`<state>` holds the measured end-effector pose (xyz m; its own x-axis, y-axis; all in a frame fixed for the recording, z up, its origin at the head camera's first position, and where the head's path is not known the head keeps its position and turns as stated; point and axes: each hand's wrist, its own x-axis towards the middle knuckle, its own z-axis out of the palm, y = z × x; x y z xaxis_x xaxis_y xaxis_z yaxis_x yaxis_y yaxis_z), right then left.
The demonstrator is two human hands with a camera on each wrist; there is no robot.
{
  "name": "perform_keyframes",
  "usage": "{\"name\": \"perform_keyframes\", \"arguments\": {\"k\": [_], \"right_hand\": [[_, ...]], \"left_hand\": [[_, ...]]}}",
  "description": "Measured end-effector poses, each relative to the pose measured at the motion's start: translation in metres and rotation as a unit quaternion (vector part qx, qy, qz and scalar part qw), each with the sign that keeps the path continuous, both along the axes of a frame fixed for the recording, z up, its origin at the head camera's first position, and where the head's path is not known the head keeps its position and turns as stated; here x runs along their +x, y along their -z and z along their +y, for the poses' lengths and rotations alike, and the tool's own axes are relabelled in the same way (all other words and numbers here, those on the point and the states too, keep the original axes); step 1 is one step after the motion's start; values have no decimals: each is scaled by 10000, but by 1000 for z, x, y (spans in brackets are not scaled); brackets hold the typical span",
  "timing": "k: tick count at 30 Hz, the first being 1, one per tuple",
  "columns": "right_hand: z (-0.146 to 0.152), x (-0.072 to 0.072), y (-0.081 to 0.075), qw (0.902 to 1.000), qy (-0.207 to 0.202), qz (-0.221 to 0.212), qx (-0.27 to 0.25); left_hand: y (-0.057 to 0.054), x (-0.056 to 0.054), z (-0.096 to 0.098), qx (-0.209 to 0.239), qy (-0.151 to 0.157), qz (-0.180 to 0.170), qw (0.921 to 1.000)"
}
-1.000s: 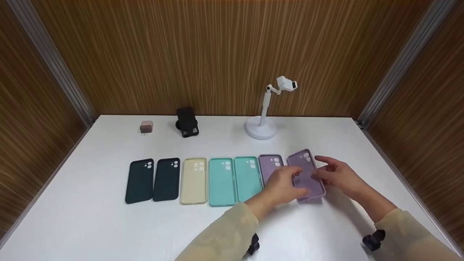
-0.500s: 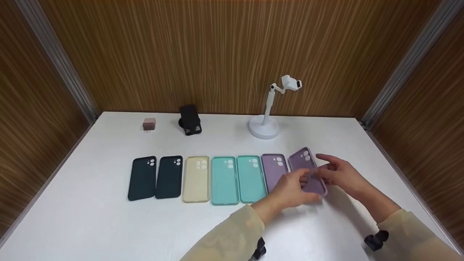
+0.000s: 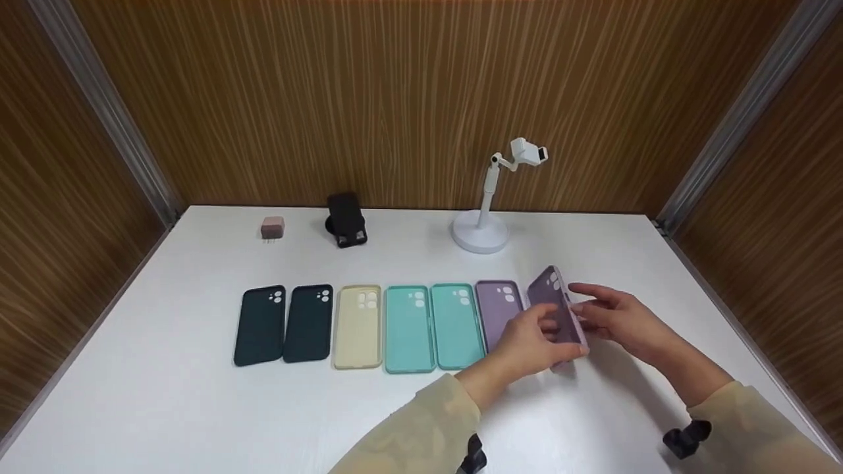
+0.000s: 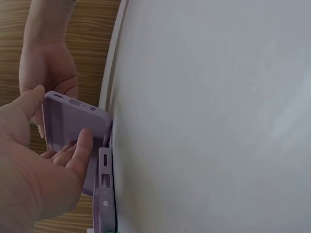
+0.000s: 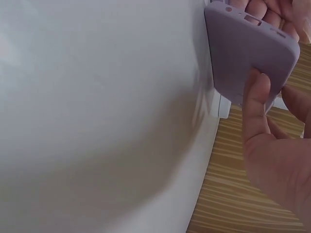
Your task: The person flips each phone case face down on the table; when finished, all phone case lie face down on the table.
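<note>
A purple phone case (image 3: 560,309) stands tilted up on its left long side at the right end of the row, its open inside facing left. My left hand (image 3: 527,345) grips it, thumb at the near right corner and fingers across the inside. In the right wrist view the thumb of my right hand (image 5: 277,150) presses on the back of the case, its index finger close by the long edge. A second purple phone case (image 3: 497,306) lies just left, partly hidden behind my left hand. In the left wrist view its port end (image 4: 106,189) shows.
Leftward along the white table (image 3: 296,421) lie two turquoise cases (image 3: 408,329), a cream case (image 3: 357,329) and two dark cases (image 3: 308,322). Behind them stand a white jointed stand (image 3: 481,234), a black phone on a holder (image 3: 346,217) and a pink plug (image 3: 272,228).
The right purple case has tipped up further on its left side. My left hand has moved right, its thumb now at the case's near corner. My right hand has barely moved.
</note>
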<state>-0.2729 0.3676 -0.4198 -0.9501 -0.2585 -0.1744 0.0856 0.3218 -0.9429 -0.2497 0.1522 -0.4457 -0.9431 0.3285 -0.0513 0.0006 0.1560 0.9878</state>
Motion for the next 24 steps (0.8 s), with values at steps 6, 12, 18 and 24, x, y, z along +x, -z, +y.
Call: {"name": "perform_keyframes", "arguments": {"k": [6,12,18,24], "right_hand": [[0,0,5,9984,-272,-161,-462],[-2,0,8,9984,-259,-254,-434],[-6,-1,10,9984,-235,-353,-384],[-11,-2,11,9994,-158,-290,-134]], "left_hand": [[-4,2,3,53,-277,-280,9992],[-7,3,4,103,-328,-390,9986],[-9,2,2,393,-325,-625,9967],[-7,2,3,1116,-337,-1022,9879]]}}
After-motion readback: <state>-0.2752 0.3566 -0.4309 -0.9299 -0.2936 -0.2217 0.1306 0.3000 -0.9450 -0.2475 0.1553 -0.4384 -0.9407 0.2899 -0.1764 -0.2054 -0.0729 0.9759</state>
